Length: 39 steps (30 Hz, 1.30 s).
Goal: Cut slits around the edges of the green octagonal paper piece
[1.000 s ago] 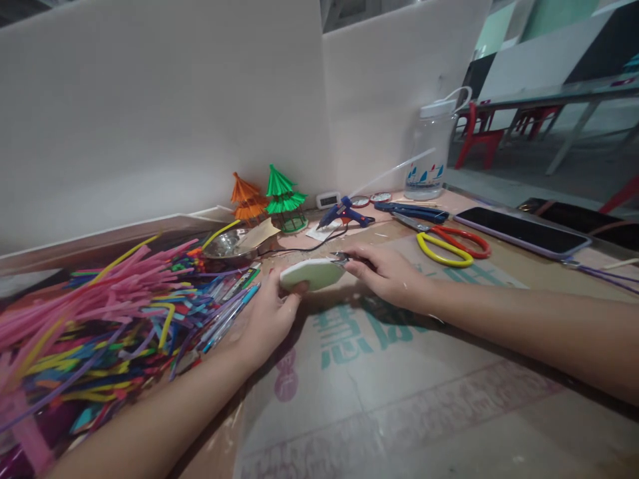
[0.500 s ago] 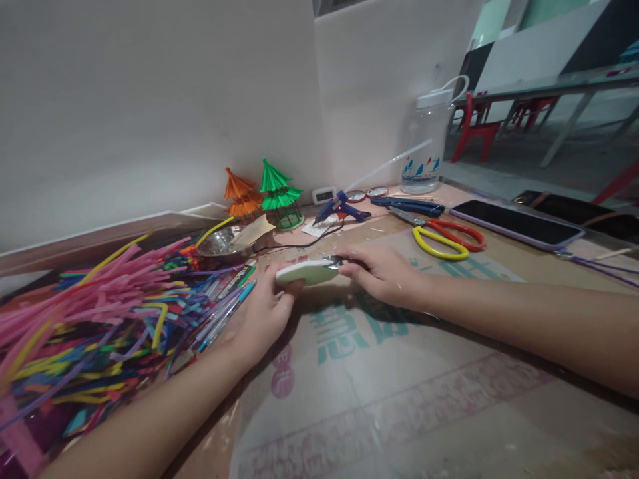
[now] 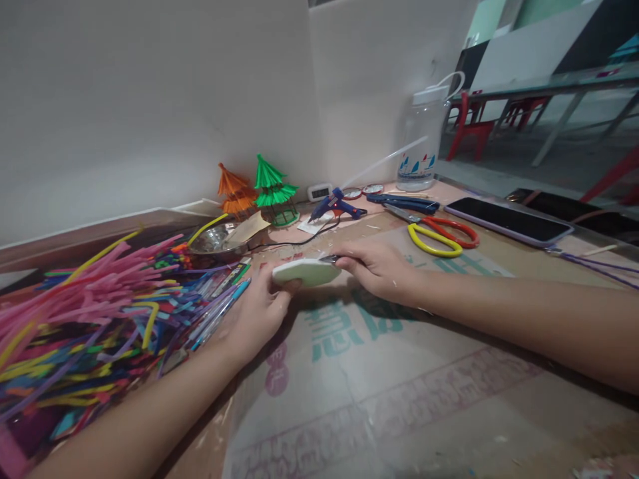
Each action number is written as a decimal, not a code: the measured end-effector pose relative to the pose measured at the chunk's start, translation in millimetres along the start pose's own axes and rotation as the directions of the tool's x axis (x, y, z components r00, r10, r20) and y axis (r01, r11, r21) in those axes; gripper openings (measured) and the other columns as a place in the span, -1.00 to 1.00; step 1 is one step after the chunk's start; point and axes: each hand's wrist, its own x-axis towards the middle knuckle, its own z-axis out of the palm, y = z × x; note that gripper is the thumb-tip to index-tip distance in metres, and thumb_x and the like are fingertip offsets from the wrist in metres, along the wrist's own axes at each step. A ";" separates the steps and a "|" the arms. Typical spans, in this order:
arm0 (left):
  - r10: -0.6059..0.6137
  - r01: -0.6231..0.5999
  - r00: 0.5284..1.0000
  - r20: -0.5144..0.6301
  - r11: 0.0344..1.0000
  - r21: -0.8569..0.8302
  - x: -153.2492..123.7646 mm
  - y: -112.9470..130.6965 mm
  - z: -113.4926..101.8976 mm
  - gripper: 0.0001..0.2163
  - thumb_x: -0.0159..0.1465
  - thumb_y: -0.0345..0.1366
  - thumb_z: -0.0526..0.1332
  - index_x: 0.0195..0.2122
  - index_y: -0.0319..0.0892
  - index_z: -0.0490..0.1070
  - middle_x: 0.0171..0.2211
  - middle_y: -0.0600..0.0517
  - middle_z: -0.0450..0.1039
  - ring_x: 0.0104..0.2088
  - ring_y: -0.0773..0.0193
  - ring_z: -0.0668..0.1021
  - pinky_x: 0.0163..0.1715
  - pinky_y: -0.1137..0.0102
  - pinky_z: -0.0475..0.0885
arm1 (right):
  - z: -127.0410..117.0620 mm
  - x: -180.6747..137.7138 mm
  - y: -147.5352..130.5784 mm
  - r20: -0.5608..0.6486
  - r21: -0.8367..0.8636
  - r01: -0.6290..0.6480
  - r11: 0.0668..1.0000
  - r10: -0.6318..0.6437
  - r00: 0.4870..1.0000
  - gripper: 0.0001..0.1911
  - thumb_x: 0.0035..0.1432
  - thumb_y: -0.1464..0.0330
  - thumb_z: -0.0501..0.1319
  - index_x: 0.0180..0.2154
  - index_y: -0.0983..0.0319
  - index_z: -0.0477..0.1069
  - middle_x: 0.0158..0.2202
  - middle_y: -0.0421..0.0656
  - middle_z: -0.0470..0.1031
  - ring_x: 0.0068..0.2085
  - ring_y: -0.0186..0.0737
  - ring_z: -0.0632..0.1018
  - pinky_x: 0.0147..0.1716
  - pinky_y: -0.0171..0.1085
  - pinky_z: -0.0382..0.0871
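My left hand point(image 3: 264, 307) is closed on the left edge of a flat, pale green-white piece point(image 3: 307, 273) with a straight-sided rim, its thumb underneath. The piece is tilted and held just above the plastic-covered cardboard. At its right edge, my right hand point(image 3: 374, 269) pinches a small dark, shiny tool point(image 3: 330, 259); its tip meets the piece's upper side. My fingers cover most of this tool, so its exact kind is unclear. Beyond the hands lie a blue glue gun point(image 3: 337, 205) and scissors point(image 3: 434, 233) with yellow and red handles.
On the left lie heaped pipe cleaners point(image 3: 94, 319), with pens point(image 3: 219, 316) beside them. A metal bowl point(image 3: 212, 241), an orange roofed model point(image 3: 234, 193) and a green one point(image 3: 274, 189) stand at the back. Rightward are pliers point(image 3: 404, 201), a bottle point(image 3: 419, 140) and a phone point(image 3: 509, 219).
The pale piece has tipped so more of its flat face shows toward me. Both hands keep their hold. The whole view has shifted slightly.
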 end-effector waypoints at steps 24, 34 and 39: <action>0.048 -0.051 0.998 0.032 0.993 0.106 -2.5 7.9 0.0 -0.83 0.32 -0.32 0.15 -0.08 -0.13 0.43 -0.16 -0.04 0.55 -0.14 0.14 0.57 -0.09 0.27 0.46 | 0.0 1.5 -11.4 0.016 -0.056 0.037 0.998 -0.036 0.999 -0.65 0.40 0.23 0.02 -0.19 0.28 0.50 -0.37 -0.07 0.56 -0.37 -0.18 0.48 -0.37 -0.28 0.23; 0.055 -0.060 0.997 0.055 0.993 0.099 -1.6 24.4 -4.2 -0.84 0.29 -0.38 0.15 -0.13 -0.12 0.44 -0.21 -0.03 0.58 -0.18 0.17 0.60 -0.14 0.29 0.50 | 3.5 -1.8 -4.9 -0.049 -0.042 0.082 0.996 -0.084 0.995 -0.64 0.40 0.21 0.03 -0.10 0.23 0.53 -0.28 -0.05 0.64 -0.29 -0.12 0.59 -0.31 -0.22 0.38; 0.065 -0.070 0.996 0.064 0.995 0.074 -1.3 20.2 -3.2 -0.85 0.29 -0.36 0.16 -0.14 -0.12 0.45 -0.22 -0.02 0.57 -0.17 0.17 0.59 -0.12 0.29 0.50 | 1.7 -2.6 -5.1 -0.045 -0.036 0.073 0.997 -0.074 0.996 -0.63 0.40 0.20 0.03 -0.07 0.23 0.55 -0.25 -0.04 0.65 -0.27 -0.12 0.60 -0.28 -0.21 0.40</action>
